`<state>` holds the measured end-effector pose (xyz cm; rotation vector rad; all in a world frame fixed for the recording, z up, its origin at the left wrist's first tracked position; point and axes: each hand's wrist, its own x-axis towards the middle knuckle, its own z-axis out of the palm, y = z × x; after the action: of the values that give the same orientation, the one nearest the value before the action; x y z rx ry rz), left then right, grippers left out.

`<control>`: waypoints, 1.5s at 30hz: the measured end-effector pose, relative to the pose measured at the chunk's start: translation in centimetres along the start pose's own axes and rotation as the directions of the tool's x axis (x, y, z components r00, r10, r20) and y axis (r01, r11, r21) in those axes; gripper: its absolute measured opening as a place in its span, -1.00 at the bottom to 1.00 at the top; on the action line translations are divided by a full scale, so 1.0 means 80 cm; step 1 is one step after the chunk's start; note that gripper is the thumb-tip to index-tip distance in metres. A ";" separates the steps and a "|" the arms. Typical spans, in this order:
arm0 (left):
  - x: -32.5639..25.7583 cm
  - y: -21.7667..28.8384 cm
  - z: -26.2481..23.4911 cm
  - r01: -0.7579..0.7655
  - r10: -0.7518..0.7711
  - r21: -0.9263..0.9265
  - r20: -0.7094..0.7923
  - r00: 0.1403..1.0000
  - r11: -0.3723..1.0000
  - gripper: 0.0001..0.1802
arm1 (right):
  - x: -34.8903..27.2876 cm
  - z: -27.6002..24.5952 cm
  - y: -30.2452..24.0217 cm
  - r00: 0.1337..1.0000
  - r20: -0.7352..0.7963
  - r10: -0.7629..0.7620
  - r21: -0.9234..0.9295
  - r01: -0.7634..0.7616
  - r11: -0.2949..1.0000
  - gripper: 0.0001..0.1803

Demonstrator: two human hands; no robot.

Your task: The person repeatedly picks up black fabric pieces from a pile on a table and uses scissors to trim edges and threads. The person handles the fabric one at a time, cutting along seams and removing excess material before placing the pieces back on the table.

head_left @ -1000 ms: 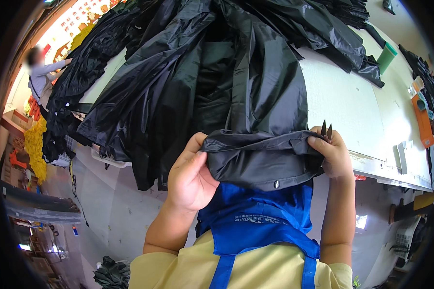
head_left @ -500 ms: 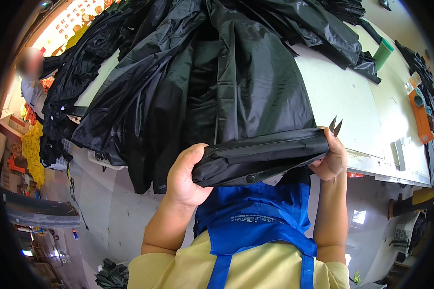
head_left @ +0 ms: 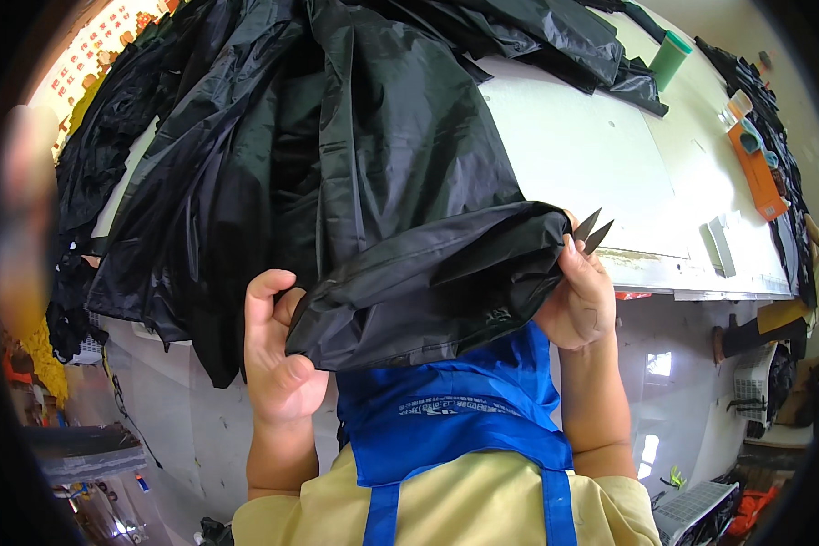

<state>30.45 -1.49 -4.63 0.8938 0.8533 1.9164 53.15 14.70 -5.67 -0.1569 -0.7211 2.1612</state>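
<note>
A glossy black garment [head_left: 419, 118] hangs over the table edge toward me. Its near end, a hem or opening [head_left: 409, 291], is held up between my hands, and its dark inside shows. At its left end my left hand [head_left: 278, 350] has the cloth's edge between thumb and fingers, the grip loose and the thumb standing off. My right hand [head_left: 581, 296] pinches the right end with the thumb on top. From behind that hand stick out the two pointed, parted blades of small scissors [head_left: 593, 233], their handles hidden.
The white table [head_left: 601, 173] runs off to the right. On it are a green cylinder [head_left: 671, 62], an orange box [head_left: 755, 173] and more black garments [head_left: 537, 41]. A blurred person [head_left: 27, 218] is at the far left. White crates [head_left: 696, 514] stand on the floor, right.
The cloth's end has opened wider and tilted, its right end higher. My left hand's thumb and fingers have spread. The view has shifted, so the table appears further left.
</note>
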 end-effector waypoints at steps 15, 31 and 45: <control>-0.030 -0.065 0.062 0.365 -0.340 -0.282 0.136 0.931 0.887 -0.59 | -0.028 0.018 0.037 0.992 -0.125 -0.027 0.098 0.040 0.994 -0.69; -0.016 -0.009 0.000 0.046 -0.042 0.028 -0.137 0.990 0.999 -0.50 | -0.036 0.034 -0.008 0.770 0.372 -0.518 -0.912 0.408 -0.048 -0.80; 0.131 -0.040 0.026 -0.126 -0.025 0.925 0.125 0.992 -0.358 -0.23 | 0.237 -0.125 -0.140 0.877 0.233 -0.421 -0.872 -0.003 -0.489 -0.69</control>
<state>29.29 9.57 -3.46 1.9641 2.5940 0.5086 51.99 38.89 -5.33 -1.0920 -2.1041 0.2164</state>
